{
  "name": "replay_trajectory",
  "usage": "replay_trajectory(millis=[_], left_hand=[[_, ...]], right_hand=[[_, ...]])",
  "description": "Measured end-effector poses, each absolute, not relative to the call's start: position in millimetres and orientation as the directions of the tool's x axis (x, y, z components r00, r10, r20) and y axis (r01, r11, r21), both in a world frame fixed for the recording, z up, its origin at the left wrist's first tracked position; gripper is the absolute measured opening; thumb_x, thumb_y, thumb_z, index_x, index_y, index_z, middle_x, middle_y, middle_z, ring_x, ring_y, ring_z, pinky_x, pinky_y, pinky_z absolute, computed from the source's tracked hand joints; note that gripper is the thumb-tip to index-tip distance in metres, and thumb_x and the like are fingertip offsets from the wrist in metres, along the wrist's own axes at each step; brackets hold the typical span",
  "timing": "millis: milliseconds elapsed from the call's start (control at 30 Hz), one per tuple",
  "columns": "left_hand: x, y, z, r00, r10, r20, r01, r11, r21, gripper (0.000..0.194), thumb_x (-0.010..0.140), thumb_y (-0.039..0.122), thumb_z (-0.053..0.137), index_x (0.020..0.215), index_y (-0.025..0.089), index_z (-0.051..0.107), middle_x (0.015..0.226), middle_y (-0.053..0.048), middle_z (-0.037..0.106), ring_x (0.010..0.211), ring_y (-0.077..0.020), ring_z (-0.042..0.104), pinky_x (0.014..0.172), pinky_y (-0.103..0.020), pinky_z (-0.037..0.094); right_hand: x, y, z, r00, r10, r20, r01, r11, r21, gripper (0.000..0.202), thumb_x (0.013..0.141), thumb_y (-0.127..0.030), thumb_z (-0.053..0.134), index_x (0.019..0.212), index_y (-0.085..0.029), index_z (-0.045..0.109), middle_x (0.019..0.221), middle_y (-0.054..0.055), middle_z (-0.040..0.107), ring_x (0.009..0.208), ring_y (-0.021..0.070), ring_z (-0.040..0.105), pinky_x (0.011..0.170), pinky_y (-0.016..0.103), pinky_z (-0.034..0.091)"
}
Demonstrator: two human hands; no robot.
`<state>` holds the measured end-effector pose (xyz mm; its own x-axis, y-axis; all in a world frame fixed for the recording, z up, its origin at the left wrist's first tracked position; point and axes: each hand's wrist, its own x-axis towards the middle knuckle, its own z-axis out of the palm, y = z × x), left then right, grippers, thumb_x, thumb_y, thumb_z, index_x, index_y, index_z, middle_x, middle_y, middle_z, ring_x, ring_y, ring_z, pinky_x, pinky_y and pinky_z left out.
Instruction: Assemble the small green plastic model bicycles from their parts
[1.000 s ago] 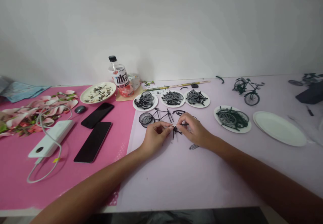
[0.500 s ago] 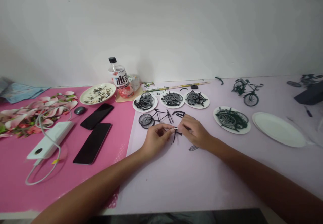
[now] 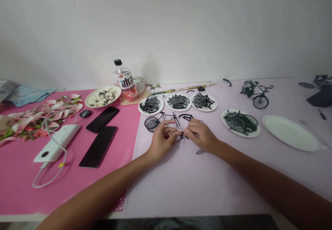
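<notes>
My left hand [image 3: 163, 139] is closed in a pinch at the middle of the lilac mat, its index finger raised. My right hand [image 3: 201, 134] pinches from the other side. Between the fingertips shows a thin silver rod [image 3: 180, 130]; a short dark piece shows at the right fingers, too small to name. Just under the fingers is a small black plastic part [image 3: 179, 139], partly hidden. Behind my left hand lie a black toy bicycle frame [image 3: 169, 116] and toy wheels [image 3: 151, 123]. A black curved part [image 3: 184, 117] lies behind my right hand, and a small grey slatted part [image 3: 200, 152] below it.
Several white plates [image 3: 151, 111] hold black toy bicycle parts; another plate [image 3: 225, 127] holds dark green ones. Stacked empty plates [image 3: 290, 133] and an assembled green bicycle [image 3: 255, 92] stand right. Left are phones [image 3: 98, 147], a power bank [image 3: 58, 143], a bottle [image 3: 126, 84] and a bowl [image 3: 89, 102].
Both hands stay close together at the same spot. My left index finger has lifted, and more of the silver rod shows between the fingertips. The whole view has shifted slightly.
</notes>
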<state>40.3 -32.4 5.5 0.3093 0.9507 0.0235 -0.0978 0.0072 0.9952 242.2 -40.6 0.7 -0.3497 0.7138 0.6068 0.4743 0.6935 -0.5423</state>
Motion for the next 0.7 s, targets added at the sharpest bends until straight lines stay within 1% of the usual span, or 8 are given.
replay_trajectory(millis=[67, 167, 267, 367, 433, 567, 700], left_hand=[[41, -33, 5, 0.303, 0.953, 0.015, -0.123, 0.023, 0.992, 0.063, 0.079, 0.043, 0.086, 0.126, 0.02, 0.05, 0.082, 0.0, 0.072, 0.056, -0.0094, 0.059, 0.053, -0.021, 0.048], [41, -32, 4, 0.291, 0.957, -0.005, -0.164, 0.055, 0.985, 0.071, 0.078, 0.045, 0.087, 0.129, 0.023, 0.042, 0.085, -0.001, 0.074, 0.058, -0.0113, 0.062, 0.053, -0.021, 0.049], [41, -31, 4, 0.284, 0.959, -0.02, -0.189, 0.076, 0.979, 0.072, 0.077, 0.046, 0.088, 0.127, 0.023, 0.041, 0.083, 0.0, 0.074, 0.055, -0.0108, 0.061, 0.052, -0.022, 0.049], [41, -29, 5, 0.268, 0.963, -0.021, -0.207, 0.079, 0.975, 0.072, 0.074, 0.047, 0.09, 0.124, 0.023, 0.043, 0.078, 0.004, 0.072, 0.049, -0.009, 0.058, 0.05, -0.022, 0.049], [40, -28, 7, 0.243, 0.97, -0.027, -0.218, 0.082, 0.972, 0.072, 0.072, 0.047, 0.091, 0.121, 0.023, 0.044, 0.077, 0.004, 0.071, 0.047, -0.0087, 0.058, 0.049, -0.022, 0.049], [40, -29, 10, 0.235, 0.971, -0.046, -0.204, 0.095, 0.974, 0.072, 0.069, 0.049, 0.092, 0.116, 0.022, 0.045, 0.076, 0.002, 0.073, 0.044, -0.0089, 0.056, 0.045, -0.021, 0.047], [41, -31, 11, 0.27, 0.962, -0.042, -0.186, 0.095, 0.978, 0.07, 0.07, 0.052, 0.091, 0.117, 0.02, 0.049, 0.078, -0.001, 0.076, 0.043, -0.0096, 0.057, 0.045, -0.022, 0.048]], right_hand=[[242, -41, 1, -0.309, 0.725, 0.616, 0.482, 0.678, -0.556, 0.03, 0.106, -0.022, 0.048, 0.078, -0.022, 0.059, 0.07, 0.002, 0.054, 0.075, 0.0207, 0.051, 0.072, 0.036, 0.043], [243, -42, 3, -0.267, 0.746, 0.61, 0.475, 0.653, -0.59, 0.024, 0.107, -0.022, 0.045, 0.09, -0.022, 0.063, 0.081, 0.004, 0.061, 0.081, 0.0214, 0.057, 0.074, 0.035, 0.046], [243, -44, 5, -0.272, 0.755, 0.596, 0.48, 0.644, -0.596, 0.018, 0.105, -0.02, 0.047, 0.097, -0.021, 0.063, 0.084, 0.004, 0.061, 0.077, 0.0196, 0.057, 0.07, 0.033, 0.046], [241, -46, 3, -0.349, 0.725, 0.594, 0.497, 0.681, -0.538, 0.003, 0.098, -0.021, 0.061, 0.099, -0.022, 0.064, 0.081, 0.002, 0.058, 0.073, 0.0181, 0.054, 0.066, 0.031, 0.044], [239, -46, 1, -0.404, 0.68, 0.612, 0.493, 0.725, -0.481, 0.007, 0.095, -0.022, 0.068, 0.101, -0.022, 0.065, 0.083, 0.002, 0.058, 0.074, 0.0182, 0.054, 0.066, 0.031, 0.044], [237, -43, -5, -0.427, 0.612, 0.666, 0.471, 0.779, -0.414, 0.01, 0.098, -0.019, 0.067, 0.107, -0.023, 0.068, 0.084, 0.003, 0.061, 0.077, 0.0182, 0.056, 0.067, 0.03, 0.047], [237, -42, -5, -0.433, 0.575, 0.694, 0.456, 0.804, -0.381, 0.008, 0.099, -0.017, 0.065, 0.103, -0.023, 0.069, 0.079, 0.002, 0.061, 0.076, 0.0181, 0.058, 0.067, 0.029, 0.048]])
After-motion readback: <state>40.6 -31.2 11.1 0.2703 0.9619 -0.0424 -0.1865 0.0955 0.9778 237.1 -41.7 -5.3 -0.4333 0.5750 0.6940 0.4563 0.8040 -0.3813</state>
